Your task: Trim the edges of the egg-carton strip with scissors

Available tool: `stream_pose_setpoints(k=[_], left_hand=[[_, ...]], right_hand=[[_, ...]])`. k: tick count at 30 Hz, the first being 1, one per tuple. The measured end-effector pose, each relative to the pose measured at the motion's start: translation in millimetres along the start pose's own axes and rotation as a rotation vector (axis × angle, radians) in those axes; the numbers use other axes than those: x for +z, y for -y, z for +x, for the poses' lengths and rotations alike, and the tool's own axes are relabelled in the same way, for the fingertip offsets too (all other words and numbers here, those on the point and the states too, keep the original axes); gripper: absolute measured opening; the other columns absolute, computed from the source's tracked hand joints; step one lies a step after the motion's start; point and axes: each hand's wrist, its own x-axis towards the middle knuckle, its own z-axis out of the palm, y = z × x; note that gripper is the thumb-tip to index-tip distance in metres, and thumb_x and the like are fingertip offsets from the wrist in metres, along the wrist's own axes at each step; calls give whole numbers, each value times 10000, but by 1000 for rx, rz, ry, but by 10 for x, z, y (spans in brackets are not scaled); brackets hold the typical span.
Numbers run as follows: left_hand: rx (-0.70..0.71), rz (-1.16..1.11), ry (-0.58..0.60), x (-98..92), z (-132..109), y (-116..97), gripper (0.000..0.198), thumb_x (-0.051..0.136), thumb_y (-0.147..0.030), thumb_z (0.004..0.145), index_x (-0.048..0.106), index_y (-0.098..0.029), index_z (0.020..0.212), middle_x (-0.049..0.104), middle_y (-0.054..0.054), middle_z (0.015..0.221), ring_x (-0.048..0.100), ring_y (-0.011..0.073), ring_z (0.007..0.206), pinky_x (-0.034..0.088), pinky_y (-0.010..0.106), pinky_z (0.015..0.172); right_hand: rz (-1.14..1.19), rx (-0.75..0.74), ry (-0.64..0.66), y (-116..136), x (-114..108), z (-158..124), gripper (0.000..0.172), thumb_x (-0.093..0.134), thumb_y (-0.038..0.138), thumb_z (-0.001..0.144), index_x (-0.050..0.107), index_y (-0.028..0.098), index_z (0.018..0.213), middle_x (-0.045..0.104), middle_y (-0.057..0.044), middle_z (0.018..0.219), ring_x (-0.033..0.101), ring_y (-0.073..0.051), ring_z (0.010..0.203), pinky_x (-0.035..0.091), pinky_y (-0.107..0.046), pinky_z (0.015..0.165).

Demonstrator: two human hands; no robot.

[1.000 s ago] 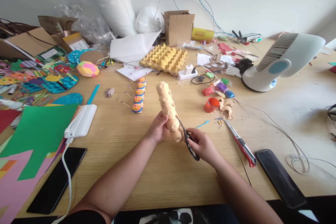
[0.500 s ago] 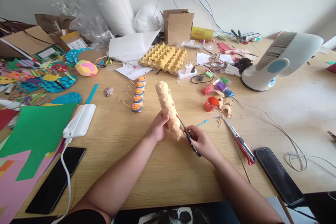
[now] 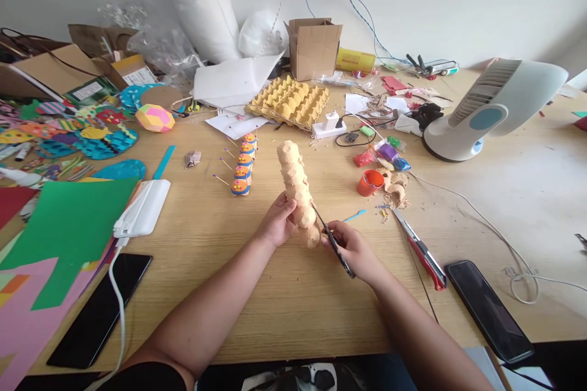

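Observation:
My left hand [image 3: 277, 224] is closed round the lower part of a long bumpy strip of tan egg-carton cups [image 3: 296, 186] that points away from me over the wooden table [image 3: 293, 311]. My right hand [image 3: 353, 249] grips black-handled scissors [image 3: 334, 243]. Their blades reach into the near end of the strip, just right of my left thumb. A row of small painted orange-and-blue carton pieces [image 3: 243, 165] with pins stands to the left of the strip.
A yellow egg tray [image 3: 288, 99], a cardboard box [image 3: 314, 46], a white fan [image 3: 493, 107], an orange cup [image 3: 369, 182], a red utility knife [image 3: 420, 250], two black phones [image 3: 487, 310] [image 3: 98, 311], a white power bank [image 3: 143, 208] and coloured paper [image 3: 59, 232] surround my hands.
The scissor handles have come together and the blades have closed further into the strip's near end. The camera view has shifted slightly; both hands stay in place.

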Motion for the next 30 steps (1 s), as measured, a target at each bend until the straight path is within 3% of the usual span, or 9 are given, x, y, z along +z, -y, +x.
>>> stream_pose_setpoints(k=[7,20,30], left_hand=[[-9,32,20,-14,-11,6,544,1036,-463,689,734,-194,1053,797,50,953,755,199,831,587,306,727],[-13,64,1,-22,-7,29,547,1049,-469,655,751,-200,1027,815,25,935,763,169,819,597,268,738],[-10,37,21,-10,-11,9,553,1040,-484,678,743,-210,1055,816,25,959,781,178,838,622,278,743]], right_hand=[[-58,37,-35,-76,3,11,486,771,651,866,682,196,1013,453,66,661,396,-133,634,294,-279,594],[-248,12,-80,-78,0,-4,356,713,586,911,676,233,933,520,42,663,443,-154,630,326,-282,611],[-243,-16,-85,-89,13,-11,404,713,632,915,651,235,879,500,38,669,434,-152,640,318,-276,608]])
